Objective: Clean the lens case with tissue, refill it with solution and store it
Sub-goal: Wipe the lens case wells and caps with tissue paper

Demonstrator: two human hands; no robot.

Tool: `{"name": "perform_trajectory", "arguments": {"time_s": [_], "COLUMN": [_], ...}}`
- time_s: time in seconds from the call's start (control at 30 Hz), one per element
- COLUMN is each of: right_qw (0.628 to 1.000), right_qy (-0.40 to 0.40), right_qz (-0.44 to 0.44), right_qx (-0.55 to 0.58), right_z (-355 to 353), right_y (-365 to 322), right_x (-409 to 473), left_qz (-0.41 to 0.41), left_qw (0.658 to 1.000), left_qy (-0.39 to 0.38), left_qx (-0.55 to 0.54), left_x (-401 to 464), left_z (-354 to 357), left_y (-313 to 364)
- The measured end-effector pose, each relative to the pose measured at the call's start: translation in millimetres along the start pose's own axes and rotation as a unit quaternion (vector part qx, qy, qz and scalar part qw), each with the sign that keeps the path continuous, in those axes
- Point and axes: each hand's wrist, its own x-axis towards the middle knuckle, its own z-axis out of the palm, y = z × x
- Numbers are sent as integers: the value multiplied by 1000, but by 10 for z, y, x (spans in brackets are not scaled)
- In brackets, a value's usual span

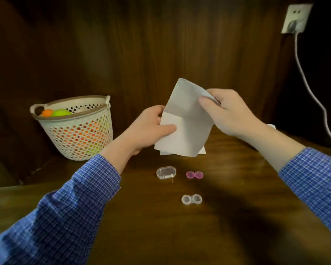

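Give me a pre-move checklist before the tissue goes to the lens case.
1. Tissue held by both hands: ok, left hand and right hand pinch it.
2. Lens case uncapped: ok.
3. Pink caps clear of the case: ok, apart on the table.
4. Clear storage box within reach: ok.
5. Wells dry: cannot tell.
6. Solution bottle present: cannot tell.

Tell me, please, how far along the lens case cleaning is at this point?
Early. Done: the two pink round caps are off, beside the clear twin-well lens case on the wooden table. In hand: left hand and right hand hold a white tissue. Left: wiping, refilling, capping, storing, perhaps in the clear oval box.
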Motion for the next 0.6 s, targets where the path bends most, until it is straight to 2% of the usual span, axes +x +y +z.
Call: {"name": "perform_trajectory", "arguments": {"time_s": [0.1,0.2,0.3,0.43,0.5,0.6], "right_qw": [995,980,983,994,990,977], "right_qy": [-92,-172,-138,-80,-101,-182], "right_qz": [-24,-50,-24,4,21,20], "right_qx": [9,82,122,76,93,110], "right_z": [-155,-274,-300,-245,-266,-290], "right_y": [-151,-290,-364,-387,-382,-342], "right_x": [-250,-512,-694,-781,-807,-841], "left_qz": [15,33,90,130,132,128], "left_qw": [999,998,995,990,987,983], "left_qy": [51,52,14,-61,-94,-127], "left_qx": [3,29,41,8,5,20], "left_x": [-199,-373,-537,-719,-779,-786], "left_z": [-97,-165,-181,-146,-126,-93], "left_y": [117,256,417,602,669,644]}}
